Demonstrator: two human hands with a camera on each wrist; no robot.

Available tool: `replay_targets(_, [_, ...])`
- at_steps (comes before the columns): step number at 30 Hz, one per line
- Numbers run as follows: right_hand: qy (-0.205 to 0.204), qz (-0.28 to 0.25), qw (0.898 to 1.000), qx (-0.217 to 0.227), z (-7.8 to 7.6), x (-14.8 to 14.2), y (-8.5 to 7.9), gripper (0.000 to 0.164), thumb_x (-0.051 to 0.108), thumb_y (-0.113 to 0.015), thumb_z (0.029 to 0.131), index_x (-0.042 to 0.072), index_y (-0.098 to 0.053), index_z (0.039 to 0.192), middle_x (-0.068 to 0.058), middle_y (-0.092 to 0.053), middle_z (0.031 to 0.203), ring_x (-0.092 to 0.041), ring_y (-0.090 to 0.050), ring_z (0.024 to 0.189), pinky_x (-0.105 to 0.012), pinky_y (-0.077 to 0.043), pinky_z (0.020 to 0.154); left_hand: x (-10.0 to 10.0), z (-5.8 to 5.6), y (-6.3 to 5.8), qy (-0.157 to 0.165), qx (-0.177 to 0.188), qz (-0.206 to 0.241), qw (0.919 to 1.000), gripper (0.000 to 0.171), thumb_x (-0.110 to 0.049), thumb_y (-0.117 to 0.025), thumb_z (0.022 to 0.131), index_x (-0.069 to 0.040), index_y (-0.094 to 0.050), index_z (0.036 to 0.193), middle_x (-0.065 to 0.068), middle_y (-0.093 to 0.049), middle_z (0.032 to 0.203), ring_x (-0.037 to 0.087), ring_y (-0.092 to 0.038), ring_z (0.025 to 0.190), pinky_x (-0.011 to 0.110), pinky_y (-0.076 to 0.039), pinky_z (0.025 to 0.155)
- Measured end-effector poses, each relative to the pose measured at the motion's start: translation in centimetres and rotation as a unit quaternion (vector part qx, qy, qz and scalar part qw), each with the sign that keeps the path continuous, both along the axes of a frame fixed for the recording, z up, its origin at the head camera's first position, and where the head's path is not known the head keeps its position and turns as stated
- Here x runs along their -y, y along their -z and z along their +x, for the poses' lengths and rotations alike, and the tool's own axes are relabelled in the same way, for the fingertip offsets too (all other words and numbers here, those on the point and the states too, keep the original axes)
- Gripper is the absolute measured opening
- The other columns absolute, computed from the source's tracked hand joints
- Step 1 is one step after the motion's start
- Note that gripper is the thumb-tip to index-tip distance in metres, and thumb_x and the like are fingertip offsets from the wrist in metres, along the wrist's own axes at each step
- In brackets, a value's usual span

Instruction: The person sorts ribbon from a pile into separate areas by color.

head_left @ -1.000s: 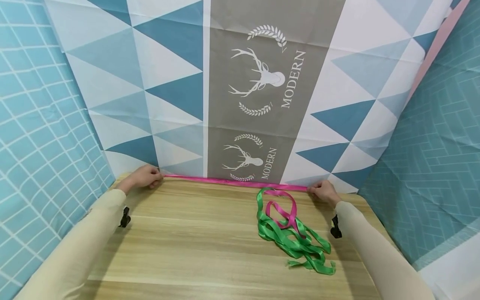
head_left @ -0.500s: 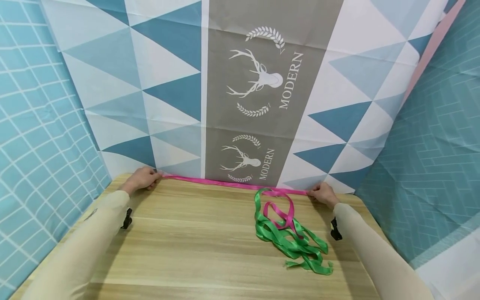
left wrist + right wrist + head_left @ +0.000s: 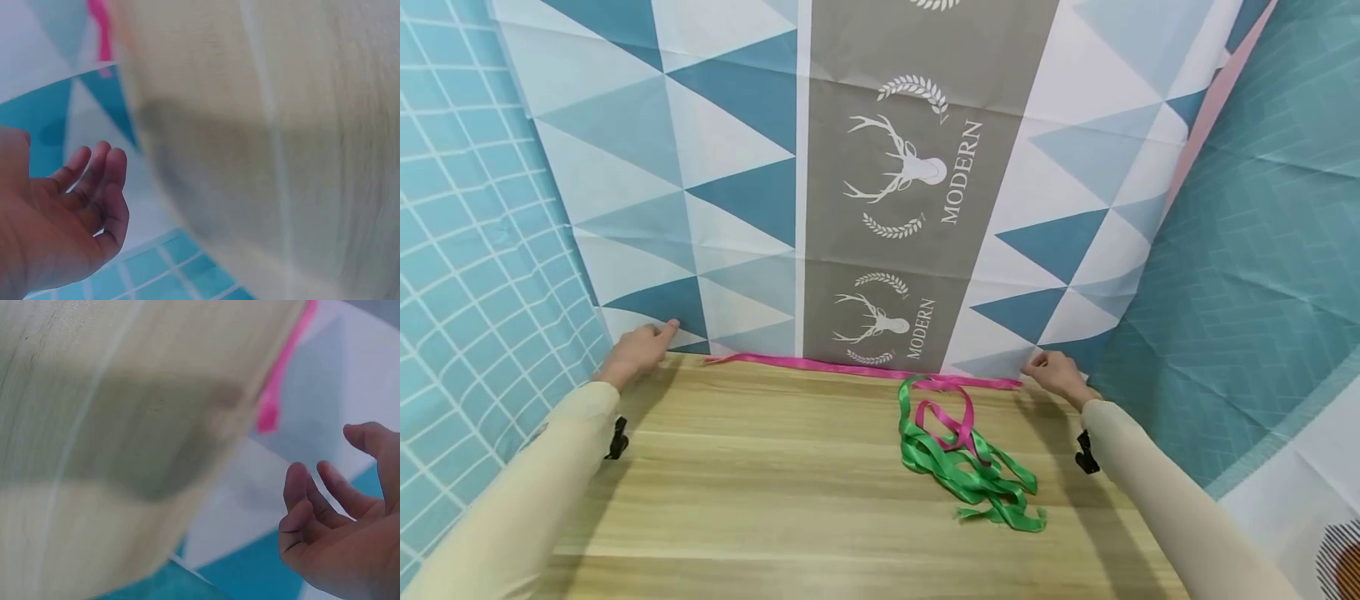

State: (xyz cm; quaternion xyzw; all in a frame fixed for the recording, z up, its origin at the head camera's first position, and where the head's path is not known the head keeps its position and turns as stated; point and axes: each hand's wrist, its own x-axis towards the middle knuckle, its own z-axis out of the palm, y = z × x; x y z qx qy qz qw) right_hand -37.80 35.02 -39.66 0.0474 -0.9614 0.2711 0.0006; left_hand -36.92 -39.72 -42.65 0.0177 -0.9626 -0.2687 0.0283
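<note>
A pink ribbon (image 3: 820,365) lies stretched along the far edge of the wooden table. Left of its end, my left hand (image 3: 638,353) is raised with nothing in it; in the left wrist view its fingers (image 3: 94,181) are loosely bent and apart from the ribbon. Just past the ribbon's right end hovers my right hand (image 3: 1054,375), holding nothing. Its thumb and fingers stand apart in the right wrist view, where the pink ribbon end (image 3: 269,412) shows at the table edge. A tangle of green ribbon (image 3: 962,479) with a second pink ribbon (image 3: 966,421) lies nearer me, right of centre.
The wooden table (image 3: 737,483) ends at a patterned backdrop (image 3: 880,183) with triangles and deer heads. Blue tiled sheeting (image 3: 467,250) stands at the left and a teal sheet (image 3: 1247,275) at the right.
Both hands have let go of the pink ribbon's ends. The left hand has moved left and slightly up, the right a little up and outward. The ribbon stays along the far edge.
</note>
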Motion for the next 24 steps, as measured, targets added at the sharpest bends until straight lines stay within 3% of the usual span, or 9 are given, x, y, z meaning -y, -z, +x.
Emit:
replay_targets(3, [-0.029, -0.003, 1.0, 0.003, 1.3, 0.6, -1.6, 0.043, 0.034, -0.062, 0.103, -0.005, -0.062, 0.121, -0.025, -0.063, 0.115, -0.034, -0.064, 0.091, -0.054, -0.052, 0.08, -0.9, 1.4, -1.4, 0.009, -0.022, -0.002, 0.9997, 0.089, -0.06, -0.015, 0.106, 0.02, -0.042, 0.135, 0.037, -0.055, 0.116, 0.055, -0.056, 0.104, 0.064, -0.044, 0.081])
replay_targets(6, [-0.067, -0.01, 0.997, 0.025, 2.7, 1.6, -2.5, 0.041, 0.035, -0.064, 0.102, -0.001, -0.064, 0.12, -0.018, -0.067, 0.106, -0.027, -0.066, 0.08, -0.05, -0.054, 0.076, -3.2, 3.4, -2.7, 0.031, -0.045, 0.008, 0.9984, 0.089, -0.063, -0.018, 0.105, 0.016, -0.041, 0.14, 0.038, -0.05, 0.129, 0.055, -0.053, 0.112, 0.065, -0.044, 0.083])
replay_targets(11, [-0.113, -0.026, 0.992, 0.048, 4.4, 3.9, -2.7, 0.03, 0.028, -0.063, 0.103, 0.0, -0.07, 0.114, -0.013, -0.067, 0.096, -0.022, -0.066, 0.072, -0.04, -0.055, 0.07, -8.7, 7.0, -4.1, 0.093, -0.098, 0.035, 0.9903, 0.073, -0.056, -0.028, 0.108, 0.007, -0.052, 0.135, 0.025, -0.063, 0.113, 0.038, -0.064, 0.095, 0.054, -0.05, 0.076])
replay_targets(14, [-0.11, -0.029, 0.992, 0.061, 4.4, 5.1, -1.7, 0.028, 0.028, -0.064, 0.103, 0.001, -0.071, 0.111, -0.015, -0.067, 0.088, -0.03, -0.067, 0.07, -0.045, -0.055, 0.073, -11.9, 8.3, -4.4, 0.134, -0.109, 0.055, 0.9835, 0.06, -0.053, -0.034, 0.109, -0.002, -0.059, 0.128, 0.012, -0.065, 0.101, 0.026, -0.064, 0.085, 0.045, -0.051, 0.07])
replay_targets(18, [-0.07, -0.048, 0.993, 0.08, 3.8, 6.8, 0.9, 0.034, 0.029, -0.062, 0.104, -0.003, -0.072, 0.1, -0.019, -0.068, 0.079, -0.038, -0.067, 0.071, -0.05, -0.054, 0.077, -15.5, 9.1, -4.1, 0.171, -0.109, 0.073, 0.9766, 0.053, -0.056, -0.039, 0.107, -0.011, -0.064, 0.115, 0.004, -0.063, 0.093, 0.021, -0.063, 0.083, 0.042, -0.05, 0.07])
replay_targets(21, [-0.033, -0.073, 0.994, 0.076, 3.4, 8.0, 3.3, 0.042, 0.029, -0.062, 0.104, -0.005, -0.071, 0.081, -0.017, -0.065, 0.067, -0.028, -0.06, 0.055, -0.039, -0.05, 0.059, -17.3, 9.5, -3.6, 0.184, -0.114, 0.056, 0.9747, 0.052, -0.057, -0.042, 0.106, -0.012, -0.066, 0.114, 0.001, -0.065, 0.094, 0.019, -0.063, 0.086, 0.043, -0.051, 0.073])
replay_targets(24, [0.006, -0.088, 0.994, 0.072, 3.2, 8.9, 5.4, 0.049, 0.028, -0.066, 0.101, 0.003, -0.061, 0.06, -0.007, -0.051, 0.051, -0.016, -0.041, 0.042, -0.03, -0.035, 0.043, -18.4, 9.9, -3.2, 0.198, -0.113, 0.034, 0.9731, 0.05, -0.056, -0.044, 0.106, -0.014, -0.068, 0.117, -0.002, -0.068, 0.101, 0.018, -0.065, 0.093, 0.045, -0.052, 0.08])
